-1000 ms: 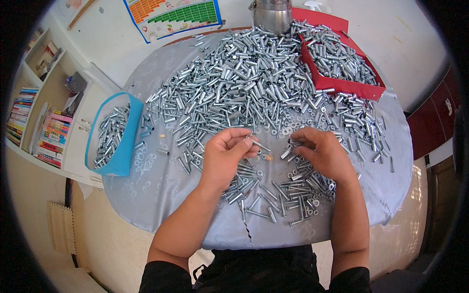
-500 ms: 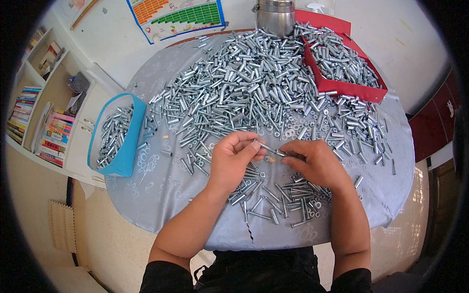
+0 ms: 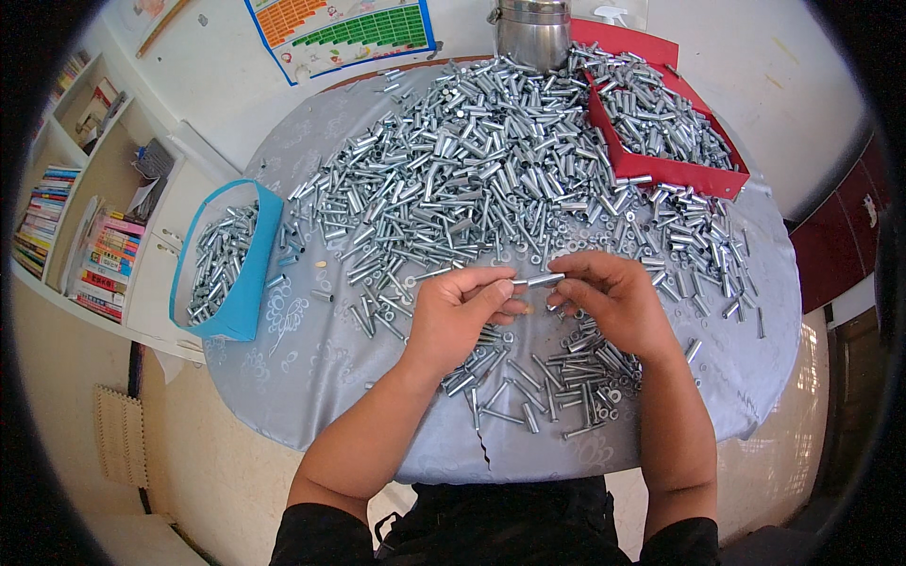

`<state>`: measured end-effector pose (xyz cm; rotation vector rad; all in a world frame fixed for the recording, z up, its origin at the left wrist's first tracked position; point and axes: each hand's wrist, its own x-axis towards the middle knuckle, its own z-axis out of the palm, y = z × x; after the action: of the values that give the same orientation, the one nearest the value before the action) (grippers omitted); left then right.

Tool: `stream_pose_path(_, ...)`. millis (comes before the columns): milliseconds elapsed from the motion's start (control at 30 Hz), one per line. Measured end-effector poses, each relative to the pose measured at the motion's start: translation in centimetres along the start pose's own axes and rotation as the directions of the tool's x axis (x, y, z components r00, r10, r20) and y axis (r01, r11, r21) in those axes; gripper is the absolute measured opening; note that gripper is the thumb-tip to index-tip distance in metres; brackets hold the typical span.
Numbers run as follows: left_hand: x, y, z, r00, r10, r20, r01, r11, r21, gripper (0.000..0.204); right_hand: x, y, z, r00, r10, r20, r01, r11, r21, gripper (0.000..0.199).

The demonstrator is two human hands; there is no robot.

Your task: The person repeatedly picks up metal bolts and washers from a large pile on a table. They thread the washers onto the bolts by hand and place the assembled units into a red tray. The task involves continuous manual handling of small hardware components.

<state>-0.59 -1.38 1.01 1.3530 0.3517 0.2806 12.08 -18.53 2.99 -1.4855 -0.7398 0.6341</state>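
Metal sleeve (image 3: 545,279) is pinched end-to-end between left hand (image 3: 460,316) and right hand (image 3: 612,300) above the counter's near edge; should be kept level and coaxial while mated.

A round table (image 3: 283,377) under a pale grey patterned cloth stands against a white wall (image 3: 717,57) bearing a colourful chart (image 3: 340,28), with a white bookshelf (image 3: 85,217) (books stacked in its compartments) at left and red-brown cabinets (image 3: 840,245) at right.
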Motion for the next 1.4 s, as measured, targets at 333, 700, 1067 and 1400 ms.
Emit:
stream_pose_path(333, -0.3, -0.7, 0.3, 0.996, 0.056, 0.070, -0.062, 0.995, 0.079, 0.026, -0.1, 0.0, -0.1, 0.996, -0.082, -0.021, 0.074, 0.959, -0.273, 0.013)
stream_pose_path(700, 0.0, -0.1, -0.2, 0.989, 0.088, -0.115, -0.095, 0.993, -0.063, 0.022, 0.5, 0.4, -0.9, 0.952, -0.121, -0.283, 0.084, 0.987, -0.139, 0.014)
stream_pose_path(1067, 0.4, -0.5, -0.3, 0.980, 0.084, -0.182, -0.098, 0.993, -0.071, 0.022, 2.8, 3.3, -0.9, 0.865, -0.499, -0.051, 0.216, 0.462, -0.860, 0.013)
stream_pose_path(1400, 0.4, -0.5, -0.2, 0.981, 0.078, -0.180, -0.091, 0.993, -0.069, 0.021, 3.2, 3.7, -0.4, 0.901, -0.432, -0.041, 0.183, 0.465, -0.866, 0.010)
